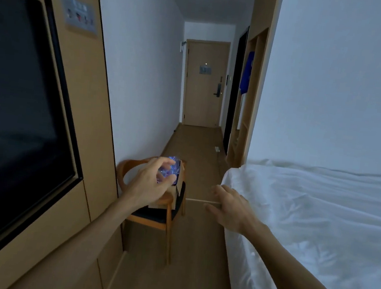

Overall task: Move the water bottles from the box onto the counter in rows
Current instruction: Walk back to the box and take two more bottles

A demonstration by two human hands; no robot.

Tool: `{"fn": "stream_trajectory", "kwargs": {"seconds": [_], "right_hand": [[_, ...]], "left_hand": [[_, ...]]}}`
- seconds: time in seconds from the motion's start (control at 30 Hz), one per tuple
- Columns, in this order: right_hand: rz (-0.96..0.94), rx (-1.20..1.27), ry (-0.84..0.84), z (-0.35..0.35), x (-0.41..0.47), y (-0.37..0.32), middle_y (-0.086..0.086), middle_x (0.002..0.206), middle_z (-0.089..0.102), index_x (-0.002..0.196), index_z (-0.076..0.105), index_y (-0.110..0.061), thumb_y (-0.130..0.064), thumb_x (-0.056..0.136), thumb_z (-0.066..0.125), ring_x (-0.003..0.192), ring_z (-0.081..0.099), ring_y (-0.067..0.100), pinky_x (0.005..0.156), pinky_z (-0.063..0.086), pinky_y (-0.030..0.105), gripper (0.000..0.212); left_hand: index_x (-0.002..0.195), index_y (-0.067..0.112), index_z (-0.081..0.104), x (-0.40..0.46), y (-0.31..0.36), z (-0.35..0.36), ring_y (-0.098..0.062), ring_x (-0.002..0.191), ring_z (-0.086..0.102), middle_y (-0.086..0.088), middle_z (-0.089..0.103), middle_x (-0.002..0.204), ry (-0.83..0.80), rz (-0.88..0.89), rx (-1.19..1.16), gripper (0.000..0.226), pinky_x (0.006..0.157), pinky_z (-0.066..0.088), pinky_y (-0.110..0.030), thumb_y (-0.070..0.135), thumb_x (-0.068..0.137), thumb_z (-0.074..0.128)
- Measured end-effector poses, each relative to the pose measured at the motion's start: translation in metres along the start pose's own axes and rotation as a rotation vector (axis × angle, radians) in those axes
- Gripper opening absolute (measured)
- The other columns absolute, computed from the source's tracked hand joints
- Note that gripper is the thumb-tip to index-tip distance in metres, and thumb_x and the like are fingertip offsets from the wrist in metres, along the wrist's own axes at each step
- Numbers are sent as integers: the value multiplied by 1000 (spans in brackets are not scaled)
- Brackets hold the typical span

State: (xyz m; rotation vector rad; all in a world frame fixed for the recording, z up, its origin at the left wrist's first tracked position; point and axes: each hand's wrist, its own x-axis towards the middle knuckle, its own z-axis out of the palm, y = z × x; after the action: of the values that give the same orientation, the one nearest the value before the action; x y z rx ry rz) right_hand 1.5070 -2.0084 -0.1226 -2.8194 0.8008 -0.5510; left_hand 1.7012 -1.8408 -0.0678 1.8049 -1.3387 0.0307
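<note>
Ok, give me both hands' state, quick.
Left hand: open, fingers spread over the bottles in the box, gripping nothing yet.
Right hand: open, empty, beside the bed.

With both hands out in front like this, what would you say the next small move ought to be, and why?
Probably step closer and lower the left hand onto one bottle. The box of water bottles sits on the wooden chair ahead; the left hand is raised in line with it, fingers curled but seemingly holding nothing, while the right hand is open near the bed. No counter is in view.
</note>
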Motion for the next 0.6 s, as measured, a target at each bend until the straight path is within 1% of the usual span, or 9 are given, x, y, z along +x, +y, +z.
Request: {"fn": "stream_trajectory", "kwargs": {"seconds": [0.13, 0.27, 0.33, 0.37, 0.43, 0.47, 0.5, 0.6], "right_hand": [[-4, 9, 4, 14, 78, 37, -9, 130, 50, 126, 39, -37, -63, 87, 50, 110, 53, 13, 88, 50, 36, 48], [-32, 26, -13, 37, 139, 71, -9, 129, 51, 123, 38, -39, -66, 85, 48, 110, 53, 13, 88, 51, 39, 47], [-37, 30, -17, 50, 168, 88, -10, 128, 51, 123, 37, -40, -66, 85, 48, 110, 53, 13, 89, 50, 38, 47], [-40, 30, -19, 57, 183, 96, -10, 128, 51, 123, 36, -41, -66, 85, 48, 110, 53, 13, 89, 50, 38, 47], [-50, 29, -29, 73, 213, 113, -10, 127, 51, 122, 35, -42, -68, 84, 48, 107, 53, 11, 88, 50, 37, 48], [-57, 29, -36, 80, 229, 121, -11, 126, 51, 121, 35, -43, -69, 83, 47, 106, 52, 10, 87, 50, 36, 48], [-63, 26, -40, 88, 245, 129, -11, 125, 51, 120, 35, -44, -71, 81, 45, 105, 52, 10, 86, 50, 35, 48], [-66, 17, -29, 113, 300, 155, -13, 121, 52, 116, 35, -45, -76, 77, 37, 98, 51, 7, 80, 48, 32, 50]], "left_hand": [[122, 34, 52, 71, -29, 19, -4, 90, 60, 14, 56, 111, 5, -35, -1, 31, 66, 55, -21, 32, 92, 60], [120, 38, 51, 127, -62, 41, -2, 84, 61, 18, 56, 109, 10, -51, 31, 31, 56, 46, -10, 35, 91, 61], [119, 40, 50, 153, -80, 55, -3, 84, 62, 19, 56, 108, 9, -85, 25, 30, 54, 46, -9, 36, 91, 60], [119, 39, 50, 166, -90, 62, -4, 86, 62, 18, 56, 109, 5, -102, 9, 30, 56, 49, -12, 36, 91, 60], [122, 35, 51, 193, -109, 78, -7, 90, 61, 13, 55, 112, -5, -129, -30, 32, 64, 57, -24, 33, 92, 60], [124, 34, 51, 206, -119, 85, -8, 91, 61, 12, 55, 112, -7, -135, -37, 33, 67, 59, -28, 32, 92, 60], [124, 33, 50, 221, -129, 93, -9, 90, 61, 11, 54, 113, -11, -138, -39, 33, 69, 59, -30, 31, 93, 59], [124, 34, 49, 268, -163, 115, -6, 92, 61, 13, 53, 114, -23, -155, -43, 31, 68, 60, -29, 31, 94, 57]]}}
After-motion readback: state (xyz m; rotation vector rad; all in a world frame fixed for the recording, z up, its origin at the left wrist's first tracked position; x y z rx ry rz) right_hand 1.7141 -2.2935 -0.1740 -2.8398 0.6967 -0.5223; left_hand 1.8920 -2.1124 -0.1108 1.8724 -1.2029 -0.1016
